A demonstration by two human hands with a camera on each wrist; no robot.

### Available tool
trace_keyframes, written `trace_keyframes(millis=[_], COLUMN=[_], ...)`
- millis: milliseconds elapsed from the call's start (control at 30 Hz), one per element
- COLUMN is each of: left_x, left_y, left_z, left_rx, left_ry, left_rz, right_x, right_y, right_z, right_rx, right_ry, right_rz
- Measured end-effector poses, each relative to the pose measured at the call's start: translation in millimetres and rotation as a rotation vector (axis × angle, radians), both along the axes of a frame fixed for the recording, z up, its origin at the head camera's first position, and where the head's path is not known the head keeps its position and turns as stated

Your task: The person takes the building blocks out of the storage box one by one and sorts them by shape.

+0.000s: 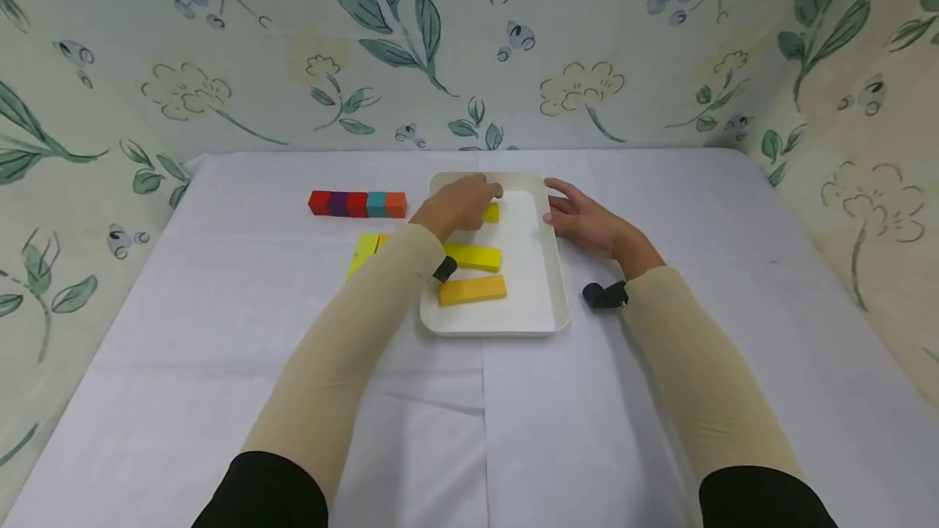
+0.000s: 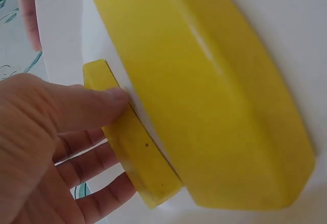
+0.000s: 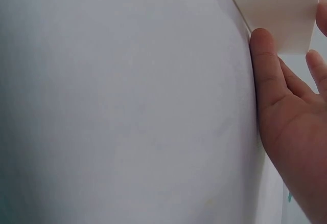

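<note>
A white tray (image 1: pixel 531 292) lies on the table in the head view. In its far part, my left hand (image 1: pixel 458 206) pinches a yellow block (image 1: pixel 491 213). The left wrist view has the thumb on top of that block (image 2: pixel 145 152) and the fingers along its side. Nearer to me in the tray lie another yellow block (image 1: pixel 477 257) and an orange-yellow block (image 1: pixel 473 290). My right hand (image 1: pixel 587 222) is at the tray's right side, its extended fingers touching the rim. In the right wrist view the thumb (image 3: pixel 265 63) rests against the tray's outer wall.
Left of the tray stands a row of red, purple, teal and orange cubes (image 1: pixel 357 204). Yellowish blocks (image 1: pixel 363 251) lie below that row, partly hidden by my left forearm. A white cloth (image 1: pixel 220 332) covers the table, and floral fabric (image 1: pixel 469 39) hangs behind it.
</note>
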State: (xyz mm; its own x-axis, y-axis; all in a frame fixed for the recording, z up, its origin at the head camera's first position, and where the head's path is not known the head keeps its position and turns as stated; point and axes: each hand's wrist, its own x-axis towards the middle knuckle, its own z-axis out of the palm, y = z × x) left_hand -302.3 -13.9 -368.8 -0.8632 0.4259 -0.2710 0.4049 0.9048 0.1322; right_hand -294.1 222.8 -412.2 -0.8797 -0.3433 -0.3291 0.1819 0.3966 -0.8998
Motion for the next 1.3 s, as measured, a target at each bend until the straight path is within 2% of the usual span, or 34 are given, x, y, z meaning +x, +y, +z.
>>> trace_keyframes(millis=[200,433,533,800,933,1000,1133,1233,1300], left_x=[3.6,5.5,6.0,6.2,3.6,1.6,1.1,7.7,14.8], left_y=[-0.6,-3.5,-4.2,-5.1,-5.9,-6.7,-10.8,-17.2,-23.3], left_z=[0.5,5.1,5.9,6.9,8.8,12.7,28.4,44.6,54.1], left_rx=[0.012,0.019,0.022,0.022,0.052,0.073,0.113,0.131,0.149], left_ry=[-0.016,-0.040,-0.042,-0.065,-0.086,-0.097,-0.097,-0.093,-0.086], left_rz=[0.012,0.005,-0.001,-0.003,-0.001,-0.006,-0.033,-0.062,-0.093], right_x=[1.6,8.5,9.9,1.2,-0.4,0.0,9.3,12.3,9.0], right_y=[-3,-8,-9,-4,-2,-2,-6,-8,-6], right_z=[3.5,20.8,23.5,7.0,2.5,2.6,16.3,22.2,17.7], right_rx=[0.013,0.015,0.021,0.012,0.007,0.012,0.025,0.031,0.033], right_ry=[0.005,-0.028,-0.027,-0.014,-0.007,-0.014,-0.040,-0.046,-0.038], right_rz=[0.004,0.018,0.021,0.004,0.003,0.000,0.007,0.014,0.011])
